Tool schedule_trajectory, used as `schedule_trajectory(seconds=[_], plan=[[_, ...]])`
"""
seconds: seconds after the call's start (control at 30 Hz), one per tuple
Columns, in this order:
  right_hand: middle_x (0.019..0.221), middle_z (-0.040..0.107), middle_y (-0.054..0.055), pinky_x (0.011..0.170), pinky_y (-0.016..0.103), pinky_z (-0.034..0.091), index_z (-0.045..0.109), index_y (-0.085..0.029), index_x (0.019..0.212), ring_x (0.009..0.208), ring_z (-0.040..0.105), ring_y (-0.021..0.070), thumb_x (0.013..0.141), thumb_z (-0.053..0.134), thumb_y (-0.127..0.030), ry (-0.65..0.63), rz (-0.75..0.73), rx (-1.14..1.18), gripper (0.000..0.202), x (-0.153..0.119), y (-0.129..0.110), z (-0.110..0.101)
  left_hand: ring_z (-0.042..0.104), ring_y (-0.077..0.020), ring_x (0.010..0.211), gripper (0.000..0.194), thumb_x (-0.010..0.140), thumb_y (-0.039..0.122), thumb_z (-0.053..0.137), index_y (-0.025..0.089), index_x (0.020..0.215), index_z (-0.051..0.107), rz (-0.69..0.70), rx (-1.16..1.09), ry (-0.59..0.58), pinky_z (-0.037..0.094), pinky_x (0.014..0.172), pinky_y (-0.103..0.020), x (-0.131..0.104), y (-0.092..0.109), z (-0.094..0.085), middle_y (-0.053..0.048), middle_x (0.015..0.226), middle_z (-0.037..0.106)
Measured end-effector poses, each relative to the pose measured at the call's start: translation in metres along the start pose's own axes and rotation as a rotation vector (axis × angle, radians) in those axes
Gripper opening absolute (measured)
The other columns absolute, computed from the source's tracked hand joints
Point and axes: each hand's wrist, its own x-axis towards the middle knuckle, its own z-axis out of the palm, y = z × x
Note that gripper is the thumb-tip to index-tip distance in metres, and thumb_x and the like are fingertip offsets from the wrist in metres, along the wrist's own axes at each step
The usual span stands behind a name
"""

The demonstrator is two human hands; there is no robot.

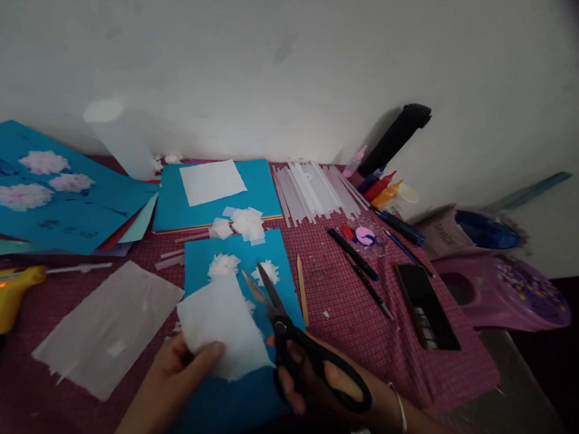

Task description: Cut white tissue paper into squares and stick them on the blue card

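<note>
Pinched between the thumb and fingers of my left hand [184,369] is a white sheet of tissue paper [225,326]. Black-handled scissors [283,327] sit in my right hand [297,378], with fingers through the loops. Their blades are parted and point up and left, just off the paper's right edge. Beneath both lies a blue card [286,263], partly covered by the paper. It bears white paper flowers [223,264]. Small cut white squares [249,224] are piled at its top edge.
At left are a yellow glue gun [9,302], a translucent sheet [110,326] and a blue card with flowers [65,193]. Behind lie a white square [213,182] and glue sticks [316,189]. Pens [354,254], a phone [427,307] and a pink bin [498,294] are at right.
</note>
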Motion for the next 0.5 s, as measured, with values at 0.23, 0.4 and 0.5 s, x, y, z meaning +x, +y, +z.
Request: schedule_trajectory(seconds=[0.23, 0.4, 0.5], plan=[[0.091, 0.054, 0.006, 0.062, 0.024, 0.036, 0.05, -0.017, 0.125, 0.07, 0.049, 0.0114, 0.082, 0.056, -0.063, 0.012, -0.073, -0.167, 0.063, -0.016, 0.008, -0.018, 0.065, -0.0253, 0.047, 0.055, 0.042, 0.018, 0.089, 0.021, 0.093, 0.071, -0.158, 0.063, 0.003, 0.051, 0.039, -0.03, -0.013, 0.014, -0.053, -0.004, 0.062, 0.072], [0.092, 0.055, 0.006, 0.06, 0.024, 0.036, 0.044, -0.018, 0.132, 0.072, 0.049, 0.0125, 0.081, 0.061, -0.058, 0.015, -0.007, -0.245, 0.067, -0.014, 0.016, -0.015, 0.06, -0.0195, 0.04, 0.047, 0.041, 0.015, 0.088, 0.018, 0.085, 0.071, -0.112, 0.179, 0.109, 0.045, 0.033, -0.024, 0.004, 0.048, -0.088, -0.004, 0.061, 0.071], [0.093, 0.055, 0.006, 0.061, 0.026, 0.037, 0.044, -0.018, 0.133, 0.075, 0.049, 0.0137, 0.081, 0.062, -0.056, 0.024, 0.0, -0.278, 0.067, -0.012, 0.022, -0.013, 0.058, -0.0159, 0.042, 0.043, 0.05, 0.025, 0.085, 0.018, 0.089, 0.068, 0.042, 0.239, 0.177, 0.044, 0.039, -0.022, 0.017, 0.054, -0.102, -0.001, 0.061, 0.07]])
